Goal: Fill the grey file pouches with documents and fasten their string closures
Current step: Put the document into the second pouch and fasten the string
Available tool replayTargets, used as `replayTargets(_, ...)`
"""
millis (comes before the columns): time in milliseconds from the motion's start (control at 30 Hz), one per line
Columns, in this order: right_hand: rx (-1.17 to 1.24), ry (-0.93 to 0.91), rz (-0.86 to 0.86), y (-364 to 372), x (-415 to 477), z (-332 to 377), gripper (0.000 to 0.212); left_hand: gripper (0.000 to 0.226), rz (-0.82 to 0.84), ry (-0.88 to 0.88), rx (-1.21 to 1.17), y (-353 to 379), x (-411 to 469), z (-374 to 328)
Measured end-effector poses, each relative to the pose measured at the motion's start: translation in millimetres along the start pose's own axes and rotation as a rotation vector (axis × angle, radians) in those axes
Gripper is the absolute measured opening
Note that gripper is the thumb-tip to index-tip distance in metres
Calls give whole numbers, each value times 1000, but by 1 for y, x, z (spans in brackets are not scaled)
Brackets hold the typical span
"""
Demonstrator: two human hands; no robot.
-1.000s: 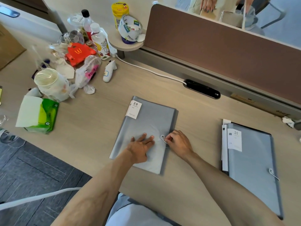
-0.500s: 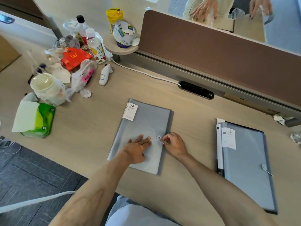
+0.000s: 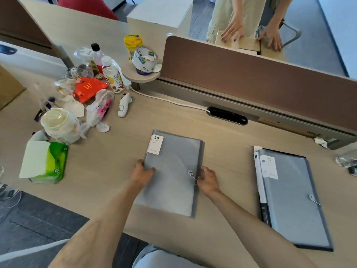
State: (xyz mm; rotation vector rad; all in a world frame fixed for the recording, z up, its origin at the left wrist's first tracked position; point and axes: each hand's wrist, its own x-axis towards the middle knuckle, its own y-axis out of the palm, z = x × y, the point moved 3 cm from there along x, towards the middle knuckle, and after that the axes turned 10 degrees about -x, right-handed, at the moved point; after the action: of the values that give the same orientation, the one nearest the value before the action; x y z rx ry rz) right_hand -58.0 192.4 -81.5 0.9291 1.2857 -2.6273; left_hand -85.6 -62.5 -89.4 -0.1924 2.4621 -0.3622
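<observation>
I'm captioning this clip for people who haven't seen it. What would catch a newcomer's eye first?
Both bare hands, left hand and right hand, take the side edges of a flat grey file pouch at the middle of the pale wooden desk. A second grey file pouch lies to the right. A red fast-food box glows amid clutter at far left.

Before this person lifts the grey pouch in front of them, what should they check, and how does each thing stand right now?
1. Both hands on the pouch: ok. The left hand grips the left edge of the centre pouch, the right hand the right edge.
2. String wound on the button: cannot tell; a short string trails from it toward the right hand.
3. Documents inside: cannot tell; the cover is closed.
4. Bare desk beside the second pouch: ok.
5. Second pouch tidy: not ok; white sheets stick out along its left edge.
</observation>
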Motion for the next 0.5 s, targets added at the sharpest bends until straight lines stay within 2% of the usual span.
replayTargets(133, 150, 49, -12, 21, 29, -29, 57, 39, 29, -108, -304, -1, 3, -5)
replayTargets(233, 299, 93, -60, 8, 11, -22, 24, 38, 180, -202, -419, 3, -1, -12)
replayTargets(367, 519, 134, -98, -21, -17, -12, 9, 45, 374, -217, -482, 11, -4, -31)
replayTargets(433, 621, 164, -169, -36, -26, -15, 23, 54, 468, -206, -500, 18, -4, -47)
replayTargets(500, 650, 183, -213, -50, -31, -21, 28, 57, 549, -182, -493, 29, -9, -62)
